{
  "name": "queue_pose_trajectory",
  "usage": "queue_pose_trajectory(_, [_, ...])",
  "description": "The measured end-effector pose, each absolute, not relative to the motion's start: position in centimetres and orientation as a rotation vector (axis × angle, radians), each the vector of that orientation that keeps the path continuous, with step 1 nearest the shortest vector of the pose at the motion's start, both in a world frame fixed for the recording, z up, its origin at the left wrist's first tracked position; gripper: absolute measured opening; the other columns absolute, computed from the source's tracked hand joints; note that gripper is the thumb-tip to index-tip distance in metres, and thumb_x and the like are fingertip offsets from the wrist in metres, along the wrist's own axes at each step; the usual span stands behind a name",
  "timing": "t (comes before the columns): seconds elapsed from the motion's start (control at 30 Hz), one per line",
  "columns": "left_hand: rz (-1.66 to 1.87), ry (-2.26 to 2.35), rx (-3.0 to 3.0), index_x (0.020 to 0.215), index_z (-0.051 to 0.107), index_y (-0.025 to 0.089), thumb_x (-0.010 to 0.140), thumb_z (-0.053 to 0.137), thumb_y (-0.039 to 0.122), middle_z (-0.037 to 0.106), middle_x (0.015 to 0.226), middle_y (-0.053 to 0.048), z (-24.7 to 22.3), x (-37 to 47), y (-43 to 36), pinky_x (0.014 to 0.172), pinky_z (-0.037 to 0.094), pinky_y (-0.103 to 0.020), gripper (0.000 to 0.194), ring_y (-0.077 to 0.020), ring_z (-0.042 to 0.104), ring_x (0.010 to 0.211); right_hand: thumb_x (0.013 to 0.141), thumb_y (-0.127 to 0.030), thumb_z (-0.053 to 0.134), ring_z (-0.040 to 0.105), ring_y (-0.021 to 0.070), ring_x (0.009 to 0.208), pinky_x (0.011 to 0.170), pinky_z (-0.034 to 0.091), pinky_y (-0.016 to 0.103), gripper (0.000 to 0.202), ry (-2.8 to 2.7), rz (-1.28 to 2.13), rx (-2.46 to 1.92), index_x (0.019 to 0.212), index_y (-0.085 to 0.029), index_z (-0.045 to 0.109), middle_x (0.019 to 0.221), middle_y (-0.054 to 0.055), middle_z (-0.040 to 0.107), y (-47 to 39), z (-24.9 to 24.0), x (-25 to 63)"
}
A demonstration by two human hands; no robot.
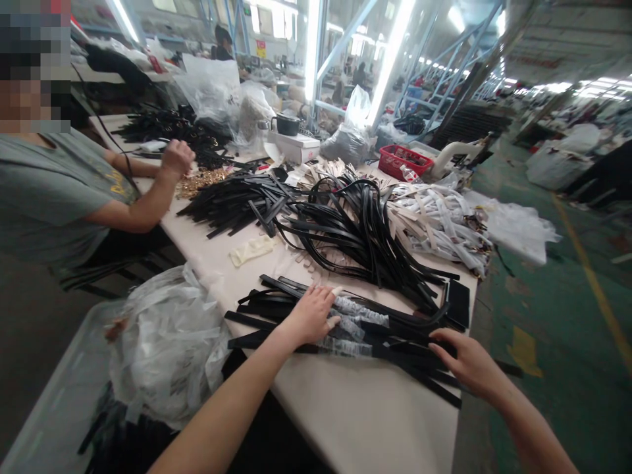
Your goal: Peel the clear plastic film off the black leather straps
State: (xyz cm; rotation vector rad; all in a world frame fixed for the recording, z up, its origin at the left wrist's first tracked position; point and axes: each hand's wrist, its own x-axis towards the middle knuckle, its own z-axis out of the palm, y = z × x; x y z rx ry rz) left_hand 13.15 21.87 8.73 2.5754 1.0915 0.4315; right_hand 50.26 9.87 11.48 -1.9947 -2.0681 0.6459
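Black straps (276, 322) lie in a row across the near part of the table, with clear plastic wrapping (345, 347) around their middles. On top of these wrapped straps rests my left hand (313, 317), its fingers stretched over them and pale covers on some fingertips. My right hand (467, 361) is at the straps' right ends, thumb and forefinger apart; whether it touches a strap is unclear. Just beyond lies a large looped pile of glossy black straps (365, 230). A dark flat rectangular object (458, 304) sits by the table's right edge.
A co-worker (54, 191) sits at the left beside gold-coloured metal pieces (205, 181) and cut black strips (237, 201). White-wrapped strips (439, 217) and a red basket (405, 161) are farther back. A plastic bin (54, 388) holding crumpled clear plastic (168, 349) stands at lower left.
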Motion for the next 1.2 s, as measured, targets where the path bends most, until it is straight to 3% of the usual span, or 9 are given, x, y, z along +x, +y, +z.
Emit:
queue_pose_trajectory(0.1, [0.331, 1.160, 2.555, 0.126, 0.057, 0.021, 0.093, 0.053, 0.042, 0.061, 0.126, -0.014, 8.4, 10.8, 23.2, 0.114, 0.023, -0.047, 0.040, -0.0296, 0.052, 0.122, 0.090, -0.040, 0.054, 0.061, 0.0299, 0.116, 0.103, 0.047, 0.046, 0.040, -2.132, 0.494, -1.941, 0.123, -0.019, 0.062, 0.124, 0.014, 0.066, 11.5, 8.5, 48.6])
queue_pose_trajectory(0.2, [0.299, 1.174, 2.522, 0.136, 0.049, 0.021, 0.081, 0.064, 0.059, 0.051, 0.141, -0.017, 8.0, 8.9, 24.1, 0.114, 0.023, -0.046, 0.069, -0.0335, 0.041, 0.134, 0.084, -0.048, 0.062, 0.034, 0.0299, 0.144, 0.119, 0.030, 0.048, 0.085, -2.227, 0.492, -1.866, 0.155, -0.017, 0.026, 0.156, 0.016, 0.037, 13.2, 6.5, 46.3])
queue_pose_trajectory(0.27, [0.193, 1.149, 2.495, 0.148, 0.034, 0.018, 0.067, 0.070, 0.070, 0.034, 0.155, -0.020, 7.6, 7.8, 24.4, 0.116, 0.018, -0.047, 0.103, -0.0366, 0.028, 0.144, 0.082, -0.054, 0.064, 0.021, 0.0298, 0.150, 0.121, 0.023, 0.049, 0.101, -2.295, 0.584, -1.865, 0.158, -0.015, 0.012, 0.162, 0.017, 0.024, 14.1, 6.1, 45.3])
queue_pose_trajectory(0.33, [0.053, 1.080, 2.477, 0.153, 0.022, 0.015, 0.058, 0.072, 0.074, 0.024, 0.159, -0.024, 7.1, 6.7, 24.2, 0.118, 0.012, -0.048, 0.122, -0.0383, 0.020, 0.147, 0.080, -0.059, 0.064, 0.017, 0.0305, 0.151, 0.122, 0.020, 0.049, 0.105, -2.353, 0.717, -1.887, 0.159, -0.014, 0.011, 0.163, 0.018, 0.020, 14.5, 6.2, 45.0])
queue_pose_trajectory(0.53, [-0.162, 1.034, 2.500, 0.154, 0.017, 0.020, 0.052, 0.082, 0.048, 0.018, 0.161, -0.024, 5.8, 3.8, 20.8, 0.116, 0.013, -0.056, 0.124, -0.0423, 0.016, 0.148, 0.066, -0.055, 0.075, 0.014, 0.0352, 0.151, 0.122, 0.014, 0.052, 0.125, -2.571, 0.837, -1.817, 0.159, -0.017, 0.001, 0.164, 0.017, 0.015, 10.6, 6.0, 45.8])
queue_pose_trajectory(0.7, [-0.098, 1.119, 2.537, 0.146, 0.033, 0.017, 0.062, 0.066, 0.019, 0.041, 0.148, -0.020, 6.6, 2.6, 19.7, 0.113, 0.026, -0.049, 0.090, -0.0367, 0.037, 0.137, 0.072, -0.020, 0.061, 0.036, 0.0329, 0.140, 0.118, 0.027, 0.048, 0.097, -2.513, 0.534, -1.846, 0.158, -0.016, 0.014, 0.150, 0.018, 0.040, 7.7, 5.0, 45.5])
queue_pose_trajectory(0.87, [-0.147, 1.210, 2.519, 0.117, 0.054, 0.016, 0.057, 0.064, 0.012, 0.060, 0.117, -0.017, 7.1, 3.3, 20.1, 0.095, 0.043, -0.047, 0.061, -0.0350, 0.055, 0.110, 0.064, -0.016, 0.060, 0.055, 0.0344, 0.119, 0.104, 0.041, 0.043, 0.071, -2.484, 0.666, -1.924, 0.135, -0.015, 0.048, 0.124, 0.018, 0.060, 8.5, 5.1, 45.6])
queue_pose_trajectory(1.0, [-0.183, 1.184, 2.516, 0.108, 0.054, 0.018, 0.066, 0.060, 0.009, 0.065, 0.101, -0.014, 6.6, 3.4, 19.2, 0.082, 0.049, -0.042, 0.043, -0.0312, 0.064, 0.094, 0.062, -0.008, 0.056, 0.065, 0.0319, 0.105, 0.091, 0.047, 0.038, 0.053, -2.464, 0.836, -2.031, 0.113, -0.021, 0.056, 0.106, 0.013, 0.069, 8.1, 4.3, 46.0])
queue_pose_trajectory(1.2, [-0.093, 1.266, 2.510, 0.106, 0.054, 0.019, 0.074, 0.058, 0.008, 0.067, 0.098, -0.013, 6.5, 3.0, 16.1, 0.077, 0.052, -0.039, 0.034, -0.0294, 0.067, 0.089, 0.064, -0.012, 0.054, 0.069, 0.0336, 0.097, 0.081, 0.053, 0.042, 0.037, -2.458, 0.552, -2.010, 0.097, -0.029, 0.058, 0.099, 0.011, 0.071, 5.7, 2.1, 46.6])
